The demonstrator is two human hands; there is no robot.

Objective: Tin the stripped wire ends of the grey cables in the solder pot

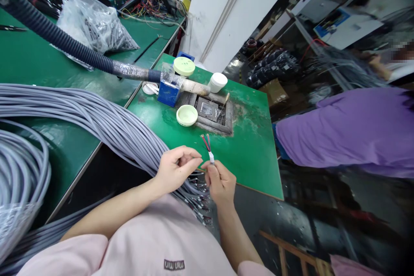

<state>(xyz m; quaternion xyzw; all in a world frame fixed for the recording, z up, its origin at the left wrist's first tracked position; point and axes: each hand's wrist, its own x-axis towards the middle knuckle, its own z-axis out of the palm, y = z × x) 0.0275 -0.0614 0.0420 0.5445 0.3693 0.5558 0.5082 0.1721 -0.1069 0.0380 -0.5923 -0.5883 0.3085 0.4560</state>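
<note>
Cable end [209, 152], coloured cores fanned upward, is pinched by the right hand [221, 182] over the green worktop [255, 151] edge. Left hand [174, 169] is just beside it, fingertips closed together, above the grey cable bundle [106, 120].

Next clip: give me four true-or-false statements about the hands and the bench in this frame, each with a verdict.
1. The right hand pinches a thin cable end with red and blue wires fanned out. True.
2. The thick bundle of grey cables lies to the right of both hands. False: it comes in from the left and passes under the left hand.
3. A pale green round lid lies on the green bench top beyond the hands. True.
4. The black corrugated hose hangs off the bench's near edge. False: it lies across the far bench, ending by the blue box.
</note>
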